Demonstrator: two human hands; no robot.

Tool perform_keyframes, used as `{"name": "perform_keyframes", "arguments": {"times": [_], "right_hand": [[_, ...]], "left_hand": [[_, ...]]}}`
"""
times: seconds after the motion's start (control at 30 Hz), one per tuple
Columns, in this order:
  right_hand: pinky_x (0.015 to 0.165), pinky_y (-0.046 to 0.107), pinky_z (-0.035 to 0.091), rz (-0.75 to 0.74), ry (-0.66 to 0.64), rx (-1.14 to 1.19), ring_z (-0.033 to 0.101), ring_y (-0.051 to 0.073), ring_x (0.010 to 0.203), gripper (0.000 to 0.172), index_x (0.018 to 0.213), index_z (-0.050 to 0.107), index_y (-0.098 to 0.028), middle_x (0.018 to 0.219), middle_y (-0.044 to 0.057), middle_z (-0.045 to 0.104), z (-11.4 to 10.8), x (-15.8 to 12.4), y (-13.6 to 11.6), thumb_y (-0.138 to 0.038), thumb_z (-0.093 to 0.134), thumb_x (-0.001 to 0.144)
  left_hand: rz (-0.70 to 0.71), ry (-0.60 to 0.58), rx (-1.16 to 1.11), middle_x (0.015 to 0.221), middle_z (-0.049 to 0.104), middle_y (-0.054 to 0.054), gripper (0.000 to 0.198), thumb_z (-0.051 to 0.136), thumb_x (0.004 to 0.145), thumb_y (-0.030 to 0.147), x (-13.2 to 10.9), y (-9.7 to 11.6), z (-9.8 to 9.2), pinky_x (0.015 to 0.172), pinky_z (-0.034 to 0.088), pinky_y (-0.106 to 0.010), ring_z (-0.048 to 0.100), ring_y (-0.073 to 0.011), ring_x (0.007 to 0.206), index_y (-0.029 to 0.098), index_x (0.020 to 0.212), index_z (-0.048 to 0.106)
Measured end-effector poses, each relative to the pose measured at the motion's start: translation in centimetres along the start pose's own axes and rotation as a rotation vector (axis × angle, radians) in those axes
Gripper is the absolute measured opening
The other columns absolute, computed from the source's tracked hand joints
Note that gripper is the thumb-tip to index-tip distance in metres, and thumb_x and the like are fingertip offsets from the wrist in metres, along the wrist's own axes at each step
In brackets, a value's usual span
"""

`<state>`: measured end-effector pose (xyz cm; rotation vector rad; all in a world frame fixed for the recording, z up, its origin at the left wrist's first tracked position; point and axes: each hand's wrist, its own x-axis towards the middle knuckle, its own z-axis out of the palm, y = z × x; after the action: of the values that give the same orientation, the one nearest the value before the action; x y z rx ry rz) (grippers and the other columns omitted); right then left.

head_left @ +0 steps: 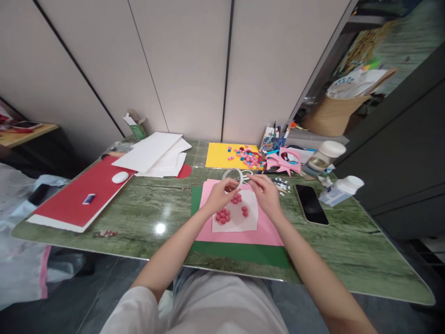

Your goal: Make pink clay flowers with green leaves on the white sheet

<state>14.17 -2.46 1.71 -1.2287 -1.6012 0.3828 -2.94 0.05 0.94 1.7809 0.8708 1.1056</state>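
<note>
My left hand [220,195] is closed round a roll of tape [241,178], held upright over the far edge of a white sheet [241,224]. Just to the right, my right hand [267,192] has its thumb and finger pinched together near the roll; whatever lies between them is too small to make out. Small pink rolled-paper balls [223,216] sit on the white sheet in clusters. That sheet lies on pink paper [269,234], with green paper [239,253] underneath. Behind the hands, the white handles of scissors [247,175] show in part.
Yellow paper [217,155] at the back bears coloured bits [251,160]. Pink cut paper [290,160], bottles [342,190] and a phone [311,204] stand or lie right. Left are white sheets [149,150] and a red sheet [78,195] with a white oval object [120,177].
</note>
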Motion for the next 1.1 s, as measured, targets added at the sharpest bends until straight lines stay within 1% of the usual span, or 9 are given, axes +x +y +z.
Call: {"name": "perform_keyframes", "arguments": {"times": [0.13, 0.27, 0.4, 0.53, 0.73, 0.83, 0.93, 1.03, 1.1], "right_hand": [[0.083, 0.034, 0.045, -0.087, 0.05, -0.078, 0.055, 0.017, 0.093, 0.022, 0.097, 0.065, -0.026, 0.097, 0.005, 0.059, 0.7, -1.0, -0.4, -0.022, 0.048, 0.083], [0.081, 0.033, 0.045, -0.109, 0.058, -0.109, 0.055, 0.017, 0.091, 0.019, 0.092, 0.065, -0.024, 0.095, 0.004, 0.059, 0.6, -1.7, -0.1, -0.02, 0.049, 0.082], [0.08, 0.032, 0.046, -0.096, 0.075, -0.13, 0.056, 0.017, 0.088, 0.017, 0.089, 0.065, -0.024, 0.092, 0.004, 0.059, 0.2, -1.6, -0.5, -0.02, 0.05, 0.081], [0.079, 0.033, 0.046, -0.09, 0.088, -0.129, 0.056, 0.017, 0.088, 0.018, 0.091, 0.065, -0.024, 0.091, 0.004, 0.059, 0.1, -1.8, -0.8, -0.02, 0.051, 0.081], [0.079, 0.035, 0.046, -0.093, 0.087, -0.159, 0.056, 0.017, 0.086, 0.013, 0.086, 0.065, -0.023, 0.089, 0.004, 0.059, 0.1, -2.0, -0.7, -0.022, 0.054, 0.079], [0.078, 0.035, 0.046, -0.097, 0.162, -0.196, 0.056, 0.017, 0.084, 0.019, 0.095, 0.063, -0.023, 0.095, 0.005, 0.056, 0.1, -1.9, -0.6, -0.022, 0.055, 0.078], [0.078, 0.036, 0.045, -0.176, 0.194, -0.27, 0.055, 0.016, 0.083, 0.024, 0.101, 0.062, -0.025, 0.103, 0.007, 0.054, 0.0, -1.9, -0.2, -0.02, 0.055, 0.078], [0.082, 0.038, 0.041, -0.298, 0.167, -0.374, 0.056, 0.015, 0.079, 0.02, 0.094, 0.065, -0.027, 0.103, 0.005, 0.057, 0.1, -2.0, 0.2, -0.019, 0.057, 0.078], [0.083, 0.039, 0.038, -0.343, 0.169, -0.419, 0.057, 0.014, 0.077, 0.017, 0.091, 0.065, -0.026, 0.102, 0.004, 0.059, 0.2, -2.0, 0.4, -0.019, 0.058, 0.077]], "left_hand": [[0.05, -0.003, 0.148, 0.085, 0.063, -0.002, 0.016, 0.051, 0.079, 0.022, -0.6, 1.0, 0.7, 0.072, 0.045, -0.026, 0.058, -0.013, 0.078, 0.019, 0.093, 0.057], [0.102, -0.014, 0.281, 0.086, 0.062, -0.002, 0.015, 0.049, 0.08, 0.021, -0.9, 1.4, 1.1, 0.073, 0.044, -0.027, 0.057, -0.0141, 0.079, 0.02, 0.093, 0.057], [0.178, 0.013, 0.455, 0.085, 0.062, -0.003, 0.015, 0.048, 0.081, 0.024, -1.1, 1.1, 1.3, 0.073, 0.042, -0.029, 0.055, -0.0155, 0.079, 0.019, 0.093, 0.056], [0.256, 0.057, 0.604, 0.081, 0.062, -0.003, 0.015, 0.047, 0.083, 0.026, -1.1, 0.3, 1.3, 0.072, 0.04, -0.032, 0.054, -0.0168, 0.078, 0.018, 0.092, 0.056], [0.296, 0.077, 0.649, 0.079, 0.061, -0.003, 0.014, 0.046, 0.084, 0.025, -1.2, 0.2, 1.3, 0.072, 0.039, -0.031, 0.053, -0.0165, 0.077, 0.018, 0.09, 0.055], [0.316, 0.064, 0.66, 0.079, 0.061, -0.004, 0.014, 0.045, 0.084, 0.024, -1.2, 0.3, 1.3, 0.071, 0.039, -0.031, 0.053, -0.0166, 0.077, 0.018, 0.09, 0.055], [0.334, 0.058, 0.687, 0.079, 0.061, -0.004, 0.014, 0.044, 0.084, 0.025, -1.3, 0.2, 1.4, 0.071, 0.039, -0.032, 0.053, -0.017, 0.077, 0.018, 0.091, 0.055], [0.335, 0.061, 0.723, 0.079, 0.061, -0.005, 0.015, 0.044, 0.085, 0.025, -1.3, 0.0, 1.4, 0.071, 0.04, -0.032, 0.054, -0.0175, 0.078, 0.018, 0.091, 0.055], [0.335, 0.064, 0.736, 0.078, 0.061, -0.005, 0.015, 0.044, 0.085, 0.025, -1.2, -0.1, 1.4, 0.07, 0.04, -0.032, 0.054, -0.0175, 0.077, 0.018, 0.091, 0.055]]}}
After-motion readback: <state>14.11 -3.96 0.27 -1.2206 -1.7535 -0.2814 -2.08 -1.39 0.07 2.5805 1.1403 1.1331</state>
